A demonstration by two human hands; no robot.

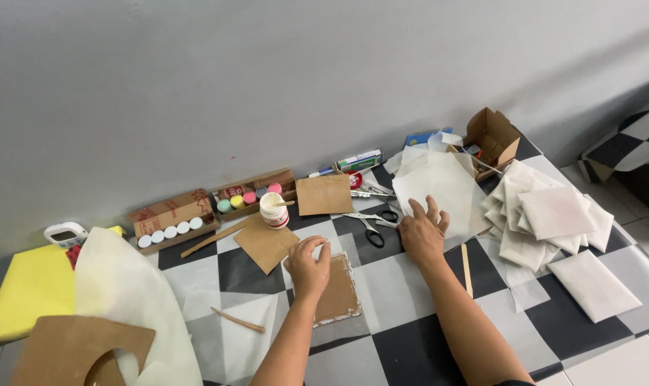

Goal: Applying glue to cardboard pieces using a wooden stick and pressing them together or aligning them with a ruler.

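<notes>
I see a floor mat [403, 350] chequered in black, grey and white. On it lies a brown square cardboard piece [339, 289] edged in white. The scissors [373, 230] have black handles. Small paint pots [249, 198] show green, yellow, pink and red lids. At far left sits a bright yellow flat sheet [24, 289].

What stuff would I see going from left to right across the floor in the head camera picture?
Yellow sheet → box of white-capped bottles → white glue jar → left hand → scissors → right hand → stack of folded white paper.
</notes>
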